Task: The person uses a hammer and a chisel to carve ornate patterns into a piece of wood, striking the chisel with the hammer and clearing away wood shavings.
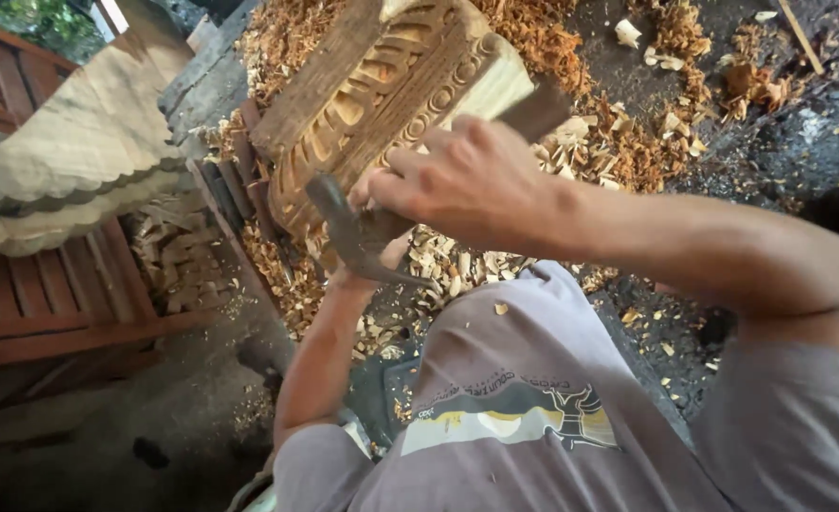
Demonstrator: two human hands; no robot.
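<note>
Wood shavings (552, 38) cover the dark ground around a carved wooden block (382, 95), which lies tilted in the upper middle of the view, its face cut with rows of leaf shapes and small round beads. The right hand (467, 185) is in front of the lower edge of this block and is closed in a fist around a dark wooden handle (533, 112); the end of the handle sticks out above the knuckles, toward the upper right. Below this hand a curved grey metal head (353, 242) with a pointed tip is seen, blurred, just beside the carved face. The left hand (377, 261) comes up from below, mostly hidden behind the metal head and the right hand, so I cannot tell if it is open or closed, or what it touches. Pale wood chips (438, 270) lie in a heap directly under both hands, and a few rest on the grey shirt (524, 379) of the person. To the left stands a reddish slatted wooden panel (50, 294), and over it lies a pale board with a scalloped edge (78, 161).
</note>
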